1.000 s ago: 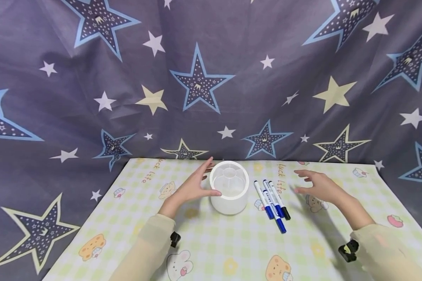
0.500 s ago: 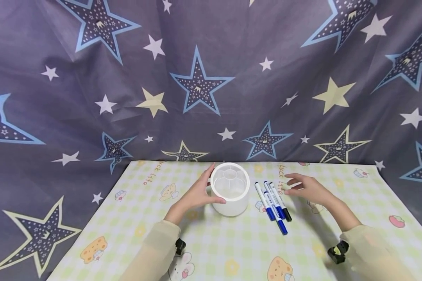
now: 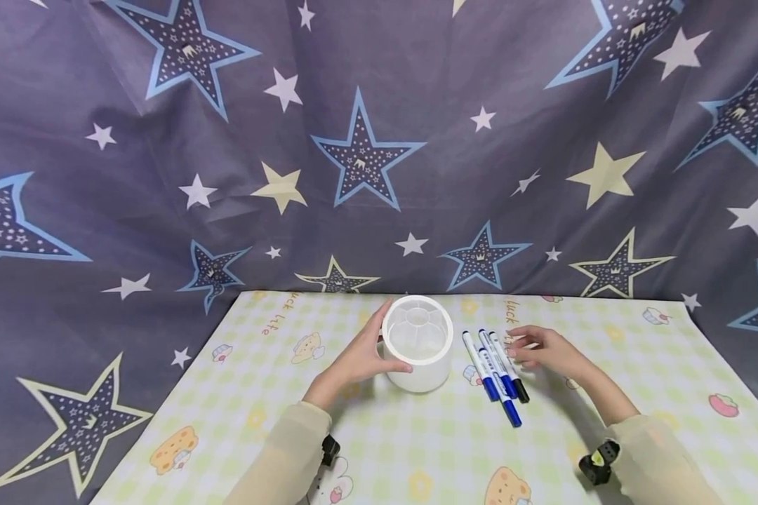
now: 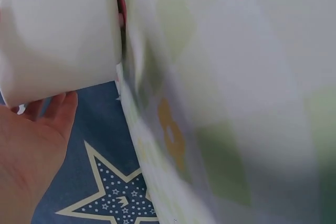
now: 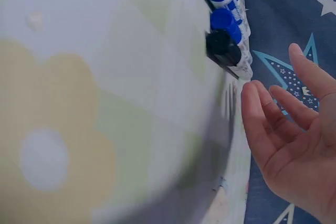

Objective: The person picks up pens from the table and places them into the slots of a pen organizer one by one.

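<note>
A white round desk organizer [image 3: 419, 377] with inner compartments stands upright on the table. My left hand [image 3: 357, 359] holds it from the left, thumb at the front and fingers round the far side; in the left wrist view its fingers touch the lower edge of the white wall [image 4: 58, 35]. To the right lie three blue-capped whiteboard markers [image 3: 511, 412] and a black-capped marker [image 3: 523, 393], bundled together with caps towards me. My right hand [image 3: 551, 354] is just right of the markers, fingers loosely bent and holding nothing. In the right wrist view its fingertips are close by the black cap [image 5: 223, 48].
The table wears a green-and-white checked cloth [image 3: 379, 449] with cartoon prints. Behind its far edge hangs a dark curtain [image 3: 429, 189] with stars. A small black device [image 3: 599, 463] sits on the right wrist, and another [image 3: 330, 449] on the left.
My left hand has closed in from beside the organizer to grip it. My right hand has moved left and slightly down towards the markers, its fingers bending more. The markers stay put.
</note>
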{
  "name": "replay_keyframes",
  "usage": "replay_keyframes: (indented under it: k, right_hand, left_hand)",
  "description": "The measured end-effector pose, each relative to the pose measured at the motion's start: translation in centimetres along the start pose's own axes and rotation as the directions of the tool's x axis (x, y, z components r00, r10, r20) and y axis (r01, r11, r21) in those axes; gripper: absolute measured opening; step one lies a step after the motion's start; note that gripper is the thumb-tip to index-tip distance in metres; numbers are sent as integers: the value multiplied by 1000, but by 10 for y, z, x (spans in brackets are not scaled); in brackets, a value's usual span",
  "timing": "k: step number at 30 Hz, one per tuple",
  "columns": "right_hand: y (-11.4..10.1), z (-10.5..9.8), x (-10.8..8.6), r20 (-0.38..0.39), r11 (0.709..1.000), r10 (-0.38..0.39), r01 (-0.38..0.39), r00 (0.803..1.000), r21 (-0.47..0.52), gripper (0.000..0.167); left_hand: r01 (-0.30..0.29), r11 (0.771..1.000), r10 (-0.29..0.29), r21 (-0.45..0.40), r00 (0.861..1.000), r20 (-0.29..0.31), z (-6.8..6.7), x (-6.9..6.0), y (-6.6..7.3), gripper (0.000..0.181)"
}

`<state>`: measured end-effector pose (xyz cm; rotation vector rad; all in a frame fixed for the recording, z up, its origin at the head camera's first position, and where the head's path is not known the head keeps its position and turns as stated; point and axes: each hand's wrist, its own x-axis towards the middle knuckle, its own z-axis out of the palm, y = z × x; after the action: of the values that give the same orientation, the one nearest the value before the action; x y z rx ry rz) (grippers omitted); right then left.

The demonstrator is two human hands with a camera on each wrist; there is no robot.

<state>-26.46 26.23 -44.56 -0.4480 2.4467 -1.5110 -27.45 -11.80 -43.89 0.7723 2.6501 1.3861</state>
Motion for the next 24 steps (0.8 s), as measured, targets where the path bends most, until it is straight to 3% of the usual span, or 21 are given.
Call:
replay_keyframes:
  k: [5,11,18,24]
  right_hand:
    - [9,7,-1,27,991,61,-64,998,118,56]
    - [14,12,2,26,984,113,-115,993,136,54]
    - [16,14,3,11,995,92,-92,996,41,50]
    - [10,15,5,-41,991,94,-98,995,-88,44]
  left_hand:
    - [1,1000,-1,-19,1000,-2,3,-1,-1,128]
    - [-9,997,9,-70,1000,0,2,0,-8,122]
    - [22,993,-19,-112,999,34,2,0,-13,122]
    - [49,993,-46,-105,998,34,3,-1,-3,123]
